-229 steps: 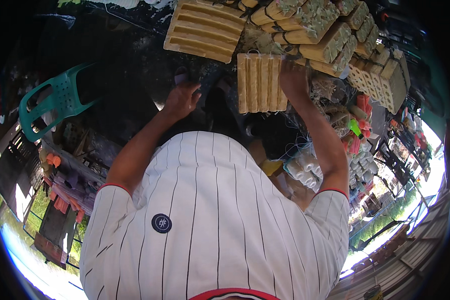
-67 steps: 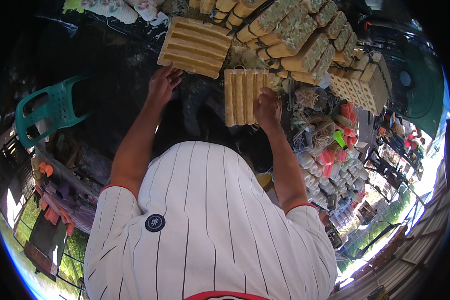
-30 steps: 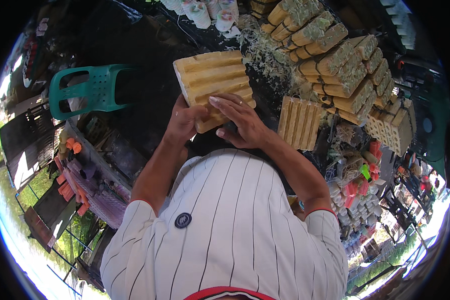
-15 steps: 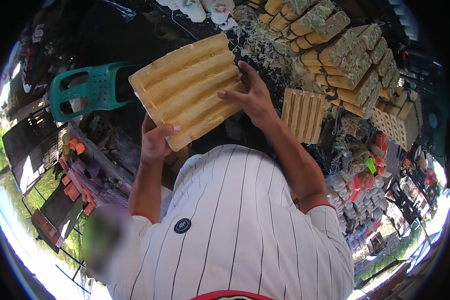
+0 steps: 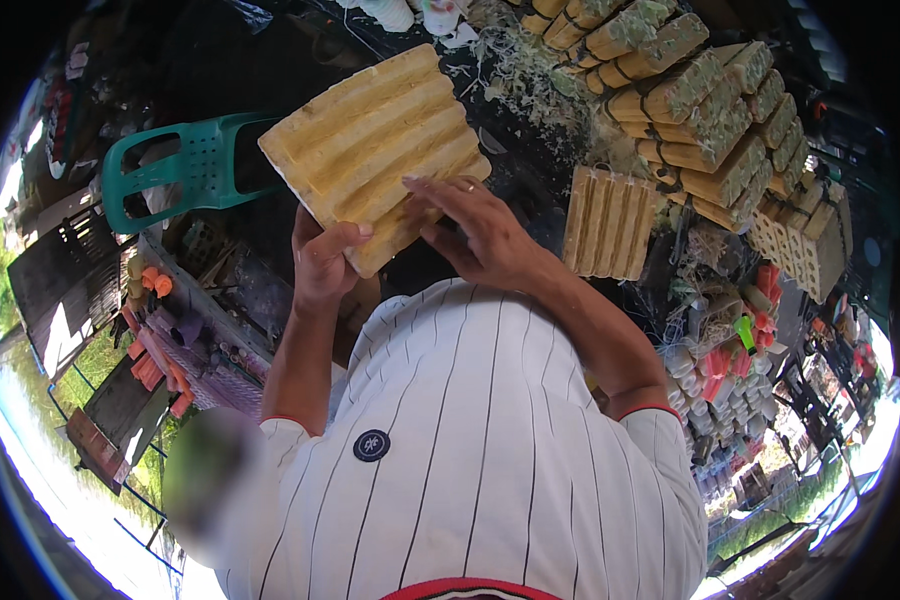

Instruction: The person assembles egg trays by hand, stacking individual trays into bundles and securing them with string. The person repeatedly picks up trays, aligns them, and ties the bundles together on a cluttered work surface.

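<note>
A yellowish ridged slab, with wavy grooves across its face and a pale edge, is held up tilted in front of my body. My left hand grips its lower left corner, thumb on the grooved face and the other fingers hidden beneath. Over the slab's lower right part lies my right hand, fingers stretched out and fingertips at the grooves, not wrapped round the edge. A similar grooved block stands to the right of that hand.
Strapped bundles of yellow slabs are stacked at the far right, beside pale shredded scraps. A green plastic chair stands at the left. White and red netted rolls are piled at the right.
My right hand has let go of the slab's right edge and moved left and down onto its grooved face. The slab has shifted slightly upward; my left hand keeps its grip.
</note>
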Demonstrator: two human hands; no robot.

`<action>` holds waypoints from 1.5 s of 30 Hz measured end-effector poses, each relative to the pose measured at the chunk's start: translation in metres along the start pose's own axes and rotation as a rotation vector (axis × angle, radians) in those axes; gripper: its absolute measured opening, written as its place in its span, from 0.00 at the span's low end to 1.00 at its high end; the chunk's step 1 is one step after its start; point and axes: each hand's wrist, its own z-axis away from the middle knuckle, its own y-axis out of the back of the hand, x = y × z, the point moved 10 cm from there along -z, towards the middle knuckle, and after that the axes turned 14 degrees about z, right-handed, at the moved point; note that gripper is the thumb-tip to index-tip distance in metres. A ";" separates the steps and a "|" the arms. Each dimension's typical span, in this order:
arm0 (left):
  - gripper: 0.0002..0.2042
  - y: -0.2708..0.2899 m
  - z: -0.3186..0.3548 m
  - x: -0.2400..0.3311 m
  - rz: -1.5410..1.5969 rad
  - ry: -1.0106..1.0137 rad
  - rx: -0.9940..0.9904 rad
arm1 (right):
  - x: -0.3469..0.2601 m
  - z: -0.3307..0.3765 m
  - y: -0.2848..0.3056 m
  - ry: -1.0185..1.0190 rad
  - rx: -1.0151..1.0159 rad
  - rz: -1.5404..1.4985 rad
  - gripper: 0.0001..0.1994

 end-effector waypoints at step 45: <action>0.40 -0.038 0.020 0.019 -0.068 -0.052 -0.019 | 0.112 0.042 -0.037 -0.790 0.106 -1.342 0.28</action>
